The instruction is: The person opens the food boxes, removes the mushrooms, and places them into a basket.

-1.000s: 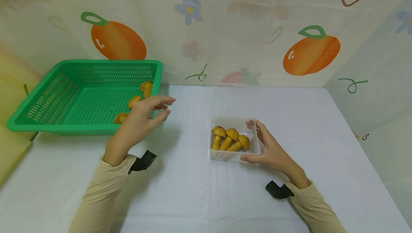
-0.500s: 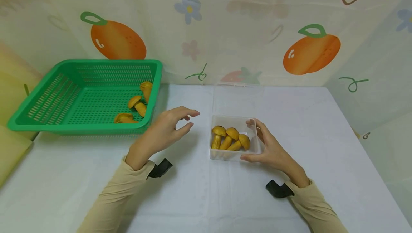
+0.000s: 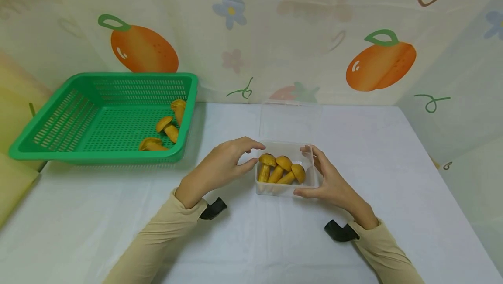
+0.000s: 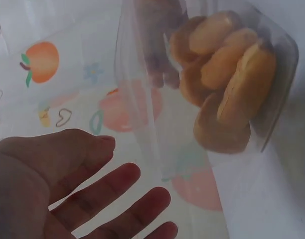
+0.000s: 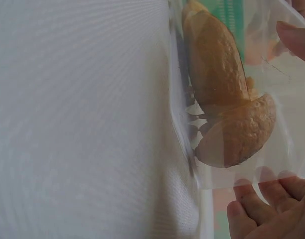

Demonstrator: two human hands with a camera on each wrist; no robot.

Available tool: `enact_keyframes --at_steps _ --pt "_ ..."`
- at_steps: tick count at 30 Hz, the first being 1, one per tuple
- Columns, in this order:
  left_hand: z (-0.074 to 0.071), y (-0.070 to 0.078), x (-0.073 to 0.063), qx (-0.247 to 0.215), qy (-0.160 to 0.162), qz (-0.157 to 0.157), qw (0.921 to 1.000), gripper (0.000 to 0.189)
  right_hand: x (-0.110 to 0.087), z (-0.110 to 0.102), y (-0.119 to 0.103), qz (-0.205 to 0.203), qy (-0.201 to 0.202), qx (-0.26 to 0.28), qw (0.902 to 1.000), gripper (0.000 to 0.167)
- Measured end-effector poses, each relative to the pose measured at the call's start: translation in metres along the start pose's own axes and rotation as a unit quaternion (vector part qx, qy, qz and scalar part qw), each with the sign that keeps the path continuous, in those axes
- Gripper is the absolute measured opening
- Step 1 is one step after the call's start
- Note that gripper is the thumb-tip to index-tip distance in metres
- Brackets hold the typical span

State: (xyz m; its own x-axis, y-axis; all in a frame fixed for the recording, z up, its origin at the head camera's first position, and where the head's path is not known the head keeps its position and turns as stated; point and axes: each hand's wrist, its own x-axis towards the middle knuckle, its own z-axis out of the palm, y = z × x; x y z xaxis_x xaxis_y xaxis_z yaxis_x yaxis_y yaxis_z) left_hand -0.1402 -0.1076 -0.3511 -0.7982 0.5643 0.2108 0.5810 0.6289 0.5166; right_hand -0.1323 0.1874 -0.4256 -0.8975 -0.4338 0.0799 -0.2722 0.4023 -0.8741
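Note:
In the head view, three yellow-brown mushrooms (image 3: pixel 284 162) lie side by side in a clear plastic box (image 3: pixel 287 146) on the table. My right hand (image 3: pixel 334 183) grips the right end of that box, its thumb at the front corner and its fingers round the far side. My left hand (image 3: pixel 224 166) holds nothing; its fingertips are right at the box's left rim, thumb and fingers apart. The left wrist view shows the left hand (image 4: pixel 68 169) with loosely spread fingers, apart from the see-through wall with mushrooms (image 4: pixel 247 79) behind it.
A green slotted basket (image 3: pixel 98 156) stands at the back left, with three more mushrooms (image 3: pixel 164 123) near its right side. The box's clear lid (image 3: pixel 291 120) lies folded back behind it. A fruit-patterned cloth (image 3: pixel 298 48) hangs along the table's back edge.
My left hand has moved right, from over the basket's right edge to the box's left rim. The right hand and the box have stayed in place.

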Motion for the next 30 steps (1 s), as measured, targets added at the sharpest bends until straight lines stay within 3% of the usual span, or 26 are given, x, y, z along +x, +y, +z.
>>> enact_keyframes --at_steps 10,19,30 --pt "0.016 0.015 0.016 0.056 -0.050 -0.029 0.9968 0.029 0.000 -0.001 -0.001 -0.002 -0.003 0.006 1.0000 0.105" --pt "0.025 0.018 0.027 0.069 -0.074 -0.064 0.9928 0.029 0.000 -0.001 0.001 -0.003 -0.001 0.002 1.0000 0.106" --pt "0.031 0.024 0.035 0.113 -0.112 -0.102 0.9820 0.029 -0.001 0.000 -0.002 0.006 -0.003 0.006 1.0000 0.106"
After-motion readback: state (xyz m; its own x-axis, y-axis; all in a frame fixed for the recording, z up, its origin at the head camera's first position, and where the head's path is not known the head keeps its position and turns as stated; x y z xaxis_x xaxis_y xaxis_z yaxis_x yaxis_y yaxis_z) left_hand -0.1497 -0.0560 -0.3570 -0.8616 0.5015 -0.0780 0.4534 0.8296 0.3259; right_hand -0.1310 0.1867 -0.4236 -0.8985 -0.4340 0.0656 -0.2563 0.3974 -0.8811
